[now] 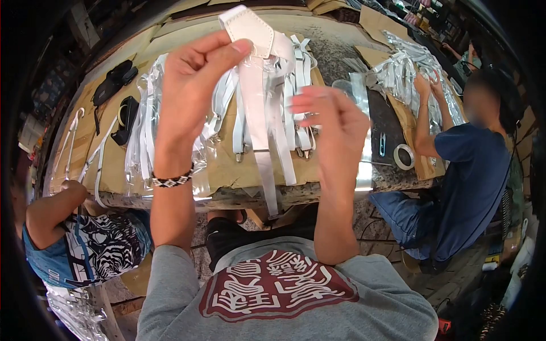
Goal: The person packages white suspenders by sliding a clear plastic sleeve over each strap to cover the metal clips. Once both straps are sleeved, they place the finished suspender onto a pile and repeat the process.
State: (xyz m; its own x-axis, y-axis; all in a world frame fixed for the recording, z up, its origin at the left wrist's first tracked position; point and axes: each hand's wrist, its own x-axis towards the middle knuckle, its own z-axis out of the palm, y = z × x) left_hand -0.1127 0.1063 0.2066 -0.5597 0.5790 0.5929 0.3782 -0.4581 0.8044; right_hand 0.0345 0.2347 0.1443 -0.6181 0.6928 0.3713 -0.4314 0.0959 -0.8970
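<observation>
Raised over the table, my left hand (196,74) pinches a pair of white suspenders (254,108) between thumb and fingers at its stitched, pointed patch (251,33). Its straps hang down past the table's front edge, with clear plastic film around the upper part. To the right of the straps is my right hand (335,116), its fingers stretched out, slightly blurred and holding nothing that I can see. More white suspenders (301,62) with metal clips lie on the cardboard behind, and several in clear plastic (149,119) lie to the left.
A tape dispenser (125,120) and a black bag (114,80) lie at the left. Small blue snips (382,144) and a tape roll (404,157) lie at the right. A co-worker in navy (472,165) handles plastic-wrapped straps (409,68); another person (85,244) sits at the left.
</observation>
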